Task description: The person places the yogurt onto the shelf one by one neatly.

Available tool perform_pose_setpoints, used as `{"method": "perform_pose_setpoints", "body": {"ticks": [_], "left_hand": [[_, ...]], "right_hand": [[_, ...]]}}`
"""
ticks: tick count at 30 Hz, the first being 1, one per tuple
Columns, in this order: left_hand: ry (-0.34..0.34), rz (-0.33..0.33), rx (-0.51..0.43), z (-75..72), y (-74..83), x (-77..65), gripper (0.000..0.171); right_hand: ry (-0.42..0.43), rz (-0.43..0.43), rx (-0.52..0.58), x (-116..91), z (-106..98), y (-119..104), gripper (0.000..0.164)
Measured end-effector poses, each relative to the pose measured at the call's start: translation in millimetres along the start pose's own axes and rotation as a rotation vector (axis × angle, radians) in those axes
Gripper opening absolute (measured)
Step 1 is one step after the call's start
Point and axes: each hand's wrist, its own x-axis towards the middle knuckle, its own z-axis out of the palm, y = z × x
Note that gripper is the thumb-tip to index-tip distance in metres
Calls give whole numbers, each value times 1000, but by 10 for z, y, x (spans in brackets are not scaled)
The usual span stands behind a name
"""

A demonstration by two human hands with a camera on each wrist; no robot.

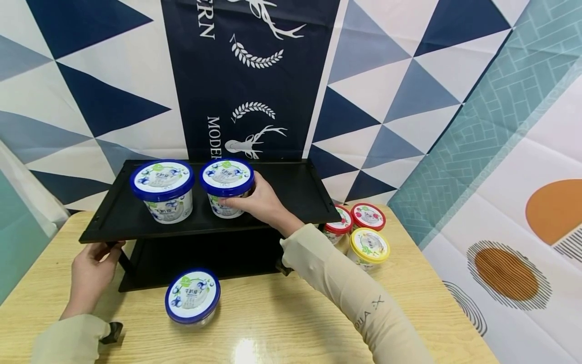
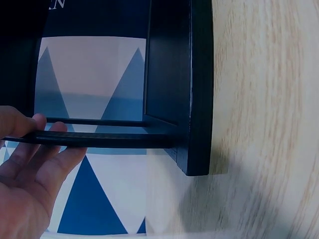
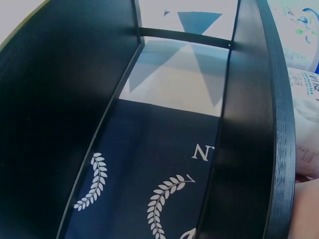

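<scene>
In the head view, my right hand (image 1: 265,202) grips a blue-lidded tub (image 1: 227,178) standing on the top board of a black two-tier rack (image 1: 286,189). A second tub with a blue lid (image 1: 162,181) stands to its left on the same board. My left hand (image 1: 92,270) is under the rack's left end. The left wrist view shows its thumb and fingers around a thin black post (image 2: 117,140). On the table in front of the rack sits another blue-lidded tub (image 1: 192,297). At the right wrist view's edge, a printed tub (image 3: 305,114) is partly cut off.
Right of the rack stand two red-lidded tubs, one partly behind the top board and one farther right (image 1: 368,216), plus a yellow-lidded tub (image 1: 370,246). The rack's lower board (image 1: 204,255) lies close above the wooden table (image 1: 254,313). A patterned cloth (image 1: 364,101) hangs behind.
</scene>
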Motion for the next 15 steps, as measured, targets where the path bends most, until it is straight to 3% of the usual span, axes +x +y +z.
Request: {"method": "perform_pose_setpoints", "body": {"ticks": [15], "left_hand": [[9,30,-11,-2,6,-13,22]], "right_hand": [[-23,-22,17,3,4,3,78]]}}
